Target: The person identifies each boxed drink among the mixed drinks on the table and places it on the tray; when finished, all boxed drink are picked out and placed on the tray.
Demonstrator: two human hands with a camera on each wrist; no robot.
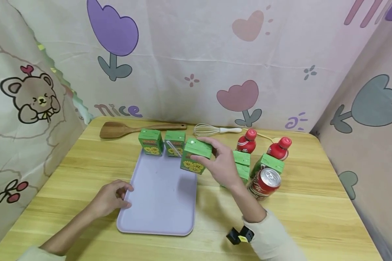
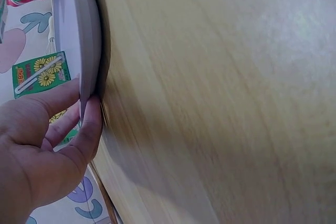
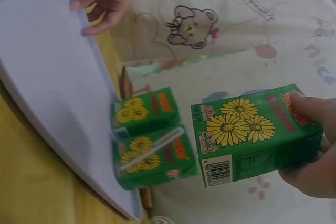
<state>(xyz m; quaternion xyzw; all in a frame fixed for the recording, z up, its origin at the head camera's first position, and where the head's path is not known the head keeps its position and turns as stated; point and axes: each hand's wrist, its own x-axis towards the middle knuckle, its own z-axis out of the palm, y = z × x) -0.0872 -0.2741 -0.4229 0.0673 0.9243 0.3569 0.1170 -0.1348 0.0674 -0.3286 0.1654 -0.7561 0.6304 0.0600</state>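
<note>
My right hand point(image 1: 223, 165) grips a green drink carton point(image 1: 196, 154) with yellow flowers, holding it above the tray's right side near the far end. In the right wrist view, thumb and fingers clasp the upper end of that carton point(image 3: 252, 135). My left hand point(image 1: 109, 198) pinches the left rim of a pale purple tray point(image 1: 158, 203); in the left wrist view, the thumb and fingers lie on both sides of the rim point(image 2: 90, 40). Two matching cartons stand at the tray's far end, a left one point(image 1: 151, 142) and a right one point(image 1: 174, 144) with a straw on its front.
Right of the tray are more green cartons point(image 1: 241, 158), a red can point(image 1: 264, 183) and two red-capped bottles, one nearer point(image 1: 246, 141) and one farther right point(image 1: 280, 148). A wooden spatula point(image 1: 114, 129) and a whisk point(image 1: 212, 129) lie along the back. A black object point(image 1: 240, 235) is by the right sleeve.
</note>
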